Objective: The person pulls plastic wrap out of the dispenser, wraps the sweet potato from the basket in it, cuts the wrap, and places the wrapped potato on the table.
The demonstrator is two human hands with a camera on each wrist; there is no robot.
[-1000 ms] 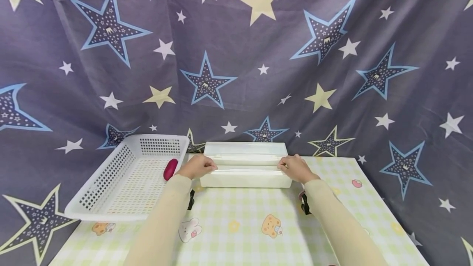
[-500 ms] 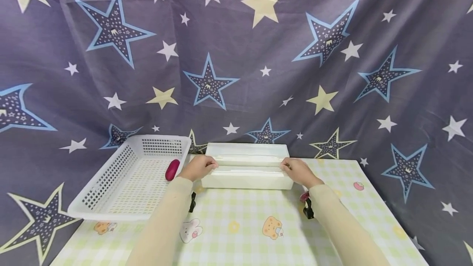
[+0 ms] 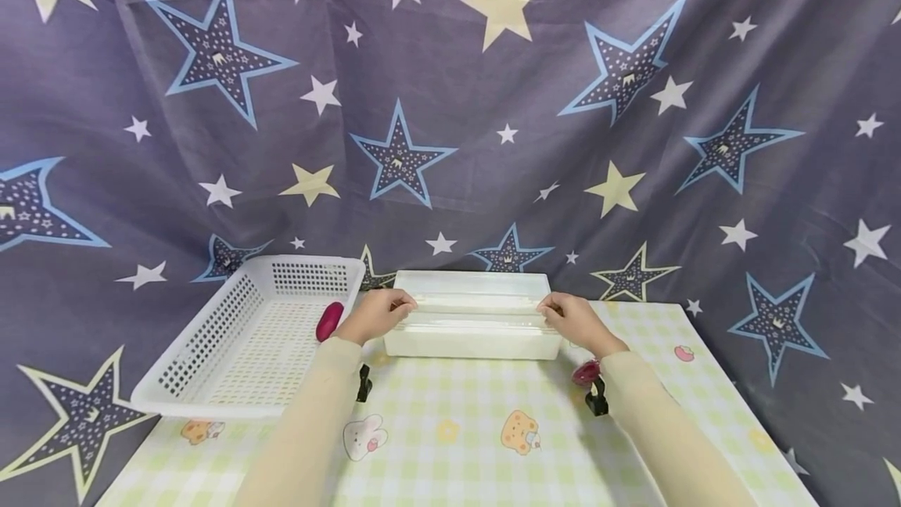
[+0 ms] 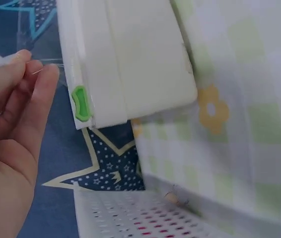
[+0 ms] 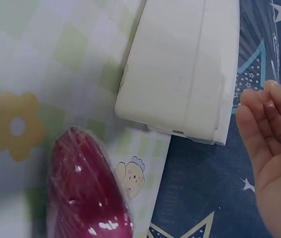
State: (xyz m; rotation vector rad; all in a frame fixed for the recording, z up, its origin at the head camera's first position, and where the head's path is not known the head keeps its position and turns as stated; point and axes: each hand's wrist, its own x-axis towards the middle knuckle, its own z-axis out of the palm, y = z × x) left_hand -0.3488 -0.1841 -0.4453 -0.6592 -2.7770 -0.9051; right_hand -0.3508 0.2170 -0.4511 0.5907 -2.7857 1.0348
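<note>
A white cling film dispenser box [image 3: 473,345] lies on the table with its lid [image 3: 472,283] raised at the back. In the head view my left hand [image 3: 376,316] is at the box's left end and my right hand [image 3: 577,324] at its right end. Between finger and thumb, my left hand [image 4: 19,106] pinches an edge of clear cling film [image 4: 51,61]. The right hand [image 5: 277,134] pinches the other end of the cling film [image 5: 260,29], which stretches between both hands above the box. On the box's end is a green slider [image 4: 82,103].
A white perforated basket [image 3: 211,411] stands at the left, holding a dark red oblong item [image 3: 329,321]. Beside my right wrist lies another dark red item [image 5: 88,193] wrapped in clear film. A checked cloth [image 3: 443,476] covers the table; a starry curtain [image 3: 450,139] hangs behind.
Both hands have risen slightly and moved away from me, drawing the cling film up from the box. The wrapped red item beside the right wrist shows more.
</note>
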